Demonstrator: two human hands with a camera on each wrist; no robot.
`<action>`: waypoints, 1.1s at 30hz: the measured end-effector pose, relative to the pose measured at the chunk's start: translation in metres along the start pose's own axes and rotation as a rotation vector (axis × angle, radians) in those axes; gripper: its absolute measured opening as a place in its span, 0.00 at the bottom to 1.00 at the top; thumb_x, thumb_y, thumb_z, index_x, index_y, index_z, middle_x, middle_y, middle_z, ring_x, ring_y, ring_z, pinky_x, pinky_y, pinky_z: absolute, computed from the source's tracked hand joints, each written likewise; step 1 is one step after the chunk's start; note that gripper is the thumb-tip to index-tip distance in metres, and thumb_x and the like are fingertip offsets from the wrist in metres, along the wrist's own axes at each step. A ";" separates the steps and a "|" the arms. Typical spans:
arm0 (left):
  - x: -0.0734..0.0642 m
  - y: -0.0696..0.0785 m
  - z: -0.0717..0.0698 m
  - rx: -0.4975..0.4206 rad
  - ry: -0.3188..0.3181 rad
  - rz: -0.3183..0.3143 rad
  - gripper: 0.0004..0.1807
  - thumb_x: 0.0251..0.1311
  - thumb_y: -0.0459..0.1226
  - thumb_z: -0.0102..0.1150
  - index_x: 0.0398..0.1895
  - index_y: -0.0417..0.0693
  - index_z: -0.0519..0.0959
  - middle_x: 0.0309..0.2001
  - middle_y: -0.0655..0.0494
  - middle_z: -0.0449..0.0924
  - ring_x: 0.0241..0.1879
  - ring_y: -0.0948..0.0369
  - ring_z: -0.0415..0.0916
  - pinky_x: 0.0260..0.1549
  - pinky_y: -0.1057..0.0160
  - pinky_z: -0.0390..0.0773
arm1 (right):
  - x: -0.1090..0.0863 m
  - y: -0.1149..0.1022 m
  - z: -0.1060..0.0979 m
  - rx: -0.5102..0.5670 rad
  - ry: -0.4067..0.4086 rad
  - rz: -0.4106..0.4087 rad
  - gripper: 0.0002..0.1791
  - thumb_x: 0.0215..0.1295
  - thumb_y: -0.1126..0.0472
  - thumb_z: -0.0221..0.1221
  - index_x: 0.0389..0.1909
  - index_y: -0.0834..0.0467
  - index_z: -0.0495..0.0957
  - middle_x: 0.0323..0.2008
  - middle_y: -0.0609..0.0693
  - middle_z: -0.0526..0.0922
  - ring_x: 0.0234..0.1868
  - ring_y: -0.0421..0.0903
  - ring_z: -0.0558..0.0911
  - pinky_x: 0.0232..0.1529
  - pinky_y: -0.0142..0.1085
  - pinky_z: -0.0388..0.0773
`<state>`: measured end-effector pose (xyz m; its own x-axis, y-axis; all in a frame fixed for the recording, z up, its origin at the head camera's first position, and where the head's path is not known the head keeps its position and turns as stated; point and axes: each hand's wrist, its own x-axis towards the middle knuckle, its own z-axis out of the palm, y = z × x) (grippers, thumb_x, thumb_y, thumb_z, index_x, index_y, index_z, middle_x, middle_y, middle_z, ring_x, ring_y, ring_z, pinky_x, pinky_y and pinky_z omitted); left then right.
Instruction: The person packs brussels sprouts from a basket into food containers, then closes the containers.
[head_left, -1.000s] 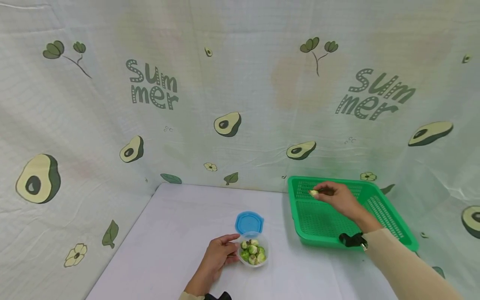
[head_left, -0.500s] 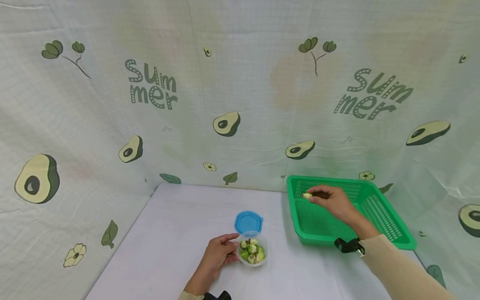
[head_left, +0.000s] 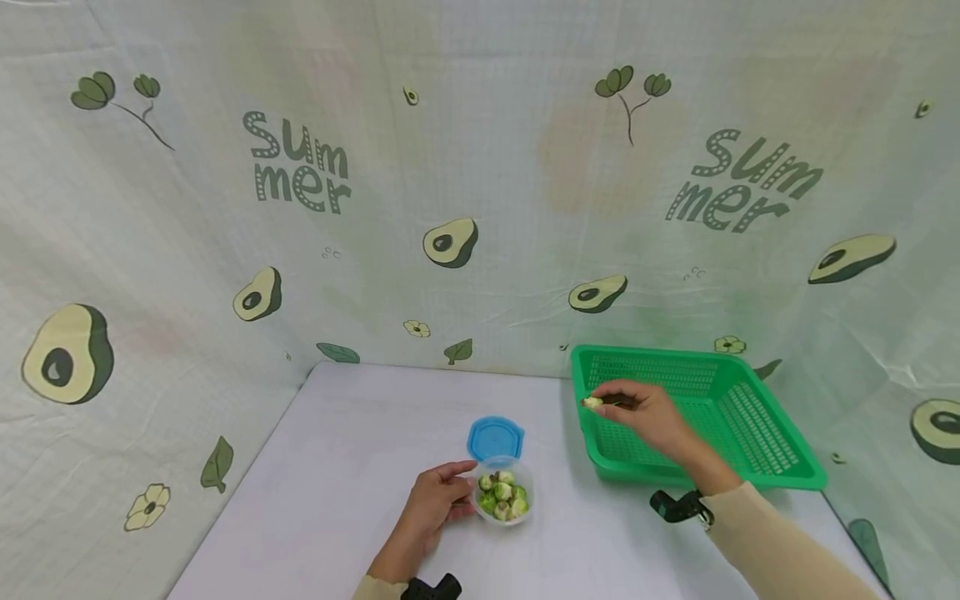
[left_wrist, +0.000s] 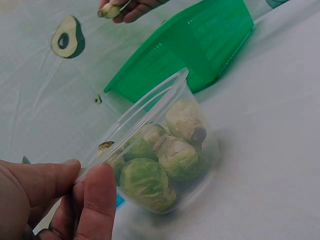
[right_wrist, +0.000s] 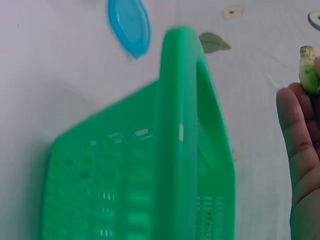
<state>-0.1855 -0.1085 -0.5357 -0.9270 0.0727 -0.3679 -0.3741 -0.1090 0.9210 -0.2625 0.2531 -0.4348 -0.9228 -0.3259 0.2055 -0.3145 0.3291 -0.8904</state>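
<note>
My left hand point(head_left: 435, 504) pinches the rim of a round clear plastic tub point(left_wrist: 210, 142) between thumb and fingers; the tub stands on the table. Several green Brussels sprouts point(left_wrist: 145, 180) lie inside it. Above the left side of a green plastic basket point(head_left: 708, 417), my right hand point(head_left: 656, 421) holds one Brussels sprout point(head_left: 592, 402) in its fingertips, stem end outward. The right wrist view catches that sprout only at its right edge, partly cut off. No sprouts show in the visible part of the basket.
A blue lid point(head_left: 495, 438) lies flat just behind the tub. The white-covered table point(head_left: 322, 483) meets a hanging cloth point(head_left: 375, 275) printed with avocados at the back and sides. The basket stands at the back right, near the cloth.
My right hand has moved left and slightly down with the sprout, from over the basket's inside toward its left rim. The left hand stays at the tub.
</note>
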 end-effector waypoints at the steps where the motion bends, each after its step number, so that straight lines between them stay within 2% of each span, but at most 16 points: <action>1: 0.000 0.000 0.000 0.001 0.000 -0.001 0.22 0.70 0.31 0.65 0.66 0.38 0.80 0.34 0.55 0.78 0.33 0.62 0.77 0.34 0.63 0.89 | -0.001 0.000 0.004 0.009 -0.005 -0.015 0.13 0.70 0.65 0.68 0.53 0.64 0.86 0.49 0.59 0.89 0.44 0.37 0.87 0.44 0.36 0.89; 7: -0.001 0.002 0.000 -0.009 -0.007 0.005 0.22 0.70 0.31 0.66 0.66 0.38 0.80 0.34 0.55 0.77 0.32 0.62 0.77 0.33 0.64 0.89 | -0.005 -0.002 0.030 0.076 -0.020 -0.141 0.11 0.68 0.72 0.67 0.51 0.67 0.85 0.44 0.57 0.89 0.41 0.37 0.87 0.39 0.33 0.88; 11: -0.002 0.003 0.000 -0.020 -0.016 0.010 0.22 0.70 0.31 0.66 0.66 0.38 0.80 0.34 0.55 0.77 0.32 0.62 0.77 0.32 0.64 0.89 | -0.009 -0.002 0.048 0.108 -0.044 -0.183 0.11 0.68 0.75 0.65 0.50 0.67 0.85 0.45 0.60 0.88 0.41 0.36 0.87 0.38 0.31 0.88; 16: -0.003 0.003 0.000 -0.027 -0.021 0.006 0.22 0.69 0.31 0.66 0.66 0.38 0.80 0.33 0.55 0.77 0.32 0.62 0.77 0.32 0.65 0.89 | -0.016 -0.001 0.070 0.108 -0.072 -0.171 0.11 0.68 0.72 0.67 0.50 0.64 0.86 0.48 0.60 0.86 0.43 0.36 0.86 0.41 0.31 0.88; 23: -0.004 0.003 0.001 -0.025 -0.015 0.000 0.22 0.70 0.31 0.65 0.66 0.38 0.80 0.33 0.55 0.77 0.32 0.62 0.78 0.32 0.65 0.89 | -0.024 0.005 0.099 0.074 -0.108 -0.193 0.10 0.69 0.66 0.68 0.50 0.60 0.87 0.48 0.55 0.88 0.46 0.44 0.85 0.46 0.37 0.88; 30: -0.003 0.003 0.000 -0.026 -0.014 0.001 0.22 0.70 0.30 0.65 0.66 0.38 0.81 0.33 0.55 0.78 0.32 0.62 0.78 0.33 0.64 0.89 | -0.031 0.008 0.122 0.042 -0.140 -0.161 0.11 0.71 0.61 0.68 0.50 0.60 0.86 0.48 0.50 0.89 0.48 0.40 0.83 0.49 0.39 0.85; 33: -0.003 0.002 0.000 -0.029 -0.016 0.002 0.22 0.69 0.30 0.65 0.65 0.38 0.81 0.33 0.55 0.78 0.32 0.62 0.78 0.33 0.64 0.90 | -0.034 0.009 0.131 0.033 -0.145 -0.155 0.10 0.71 0.61 0.68 0.50 0.58 0.87 0.48 0.49 0.88 0.49 0.42 0.83 0.49 0.39 0.82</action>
<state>-0.1837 -0.1086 -0.5329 -0.9273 0.0885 -0.3636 -0.3730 -0.1383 0.9175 -0.2046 0.1514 -0.5033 -0.8213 -0.4956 0.2827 -0.4409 0.2367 -0.8658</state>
